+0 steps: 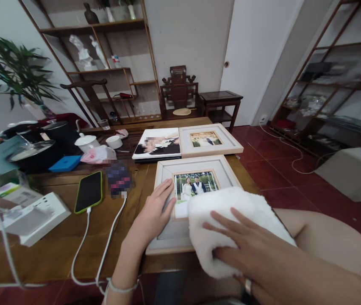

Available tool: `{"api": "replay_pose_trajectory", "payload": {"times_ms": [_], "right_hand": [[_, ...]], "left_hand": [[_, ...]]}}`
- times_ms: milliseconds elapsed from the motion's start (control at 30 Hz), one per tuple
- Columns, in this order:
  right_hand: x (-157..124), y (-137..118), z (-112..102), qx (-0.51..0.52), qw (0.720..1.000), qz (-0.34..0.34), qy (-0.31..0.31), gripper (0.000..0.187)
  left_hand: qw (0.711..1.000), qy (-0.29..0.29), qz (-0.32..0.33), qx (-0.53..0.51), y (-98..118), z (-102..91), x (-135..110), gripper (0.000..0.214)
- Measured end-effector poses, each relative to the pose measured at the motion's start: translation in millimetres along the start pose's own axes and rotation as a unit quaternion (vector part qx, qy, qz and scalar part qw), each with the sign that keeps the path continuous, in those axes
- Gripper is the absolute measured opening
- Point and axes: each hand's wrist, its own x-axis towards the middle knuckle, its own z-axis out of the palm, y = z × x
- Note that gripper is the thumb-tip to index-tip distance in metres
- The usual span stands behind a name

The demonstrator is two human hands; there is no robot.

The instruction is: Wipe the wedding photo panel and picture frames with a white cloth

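Note:
A light wooden picture frame (164, 228) lies flat on the table, with a small photo of a couple (196, 182) set in its pale mat. My left hand (155, 212) rests on the frame's left side, its fingers stretched out and lying on the mat beside the photo. In my right hand (240, 237) is a fluffy white cloth (221, 203), with the fingers spread over it and the thumb tucked into a fold. The cloth covers the frame's lower right part and the photo's lower right corner.
Behind lie another framed photo (212, 146) and a photo panel (156, 144). To the left are a phone (89, 192) with a white cable, a white power strip (45, 216), a blue box (65, 163) and dark pots (34, 156). The table's right edge is near.

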Motion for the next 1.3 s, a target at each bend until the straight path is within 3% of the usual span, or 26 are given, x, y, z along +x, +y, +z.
{"api": "replay_pose_trajectory", "payload": {"times_ms": [100, 200, 333, 433, 533, 767, 900, 1033, 1167, 1300], "right_hand": [[16, 14, 8, -0.01, 1.0, 0.019, 0.022, 0.036], [40, 50, 13, -0.05, 0.994, 0.038, 0.084, 0.033], [72, 101, 3, -0.103, 0.982, 0.056, 0.146, 0.032], [88, 118, -4, -0.132, 0.979, 0.058, 0.146, 0.033], [86, 106, -1, -0.125, 0.983, 0.053, 0.123, 0.031], [22, 20, 7, -0.017, 0.999, 0.006, 0.027, 0.024], [7, -7, 7, 0.01, 1.0, -0.025, 0.0, 0.022], [28, 10, 13, -0.003, 1.0, -0.009, 0.023, 0.035], [64, 58, 16, -0.077, 0.992, 0.031, 0.091, 0.035], [94, 96, 6, -0.131, 0.983, 0.032, 0.122, 0.035]], "left_hand": [[1.0, -0.005, 0.009, -0.005, -1, -1.4, 0, 0.045], [1.0, -0.004, 0.015, -0.009, -1, -3.4, -1, 0.045], [1.0, -0.014, 0.012, -0.01, -1, -5.8, -1, 0.047], [1.0, -0.009, 0.016, -0.011, -1, -5.4, -1, 0.047], [1.0, -0.001, 0.015, -0.013, -2, -3.6, 0, 0.047], [1.0, 0.016, 0.017, -0.013, -2, -1.6, 1, 0.045], [1.0, 0.017, 0.021, -0.015, -1, -3.4, 1, 0.044], [0.999, 0.016, 0.026, -0.018, -1, -4.5, 0, 0.044], [0.999, 0.008, 0.024, -0.021, -1, -5.0, -1, 0.046], [0.999, 0.008, 0.024, -0.025, 0, -6.3, 0, 0.045]]}}
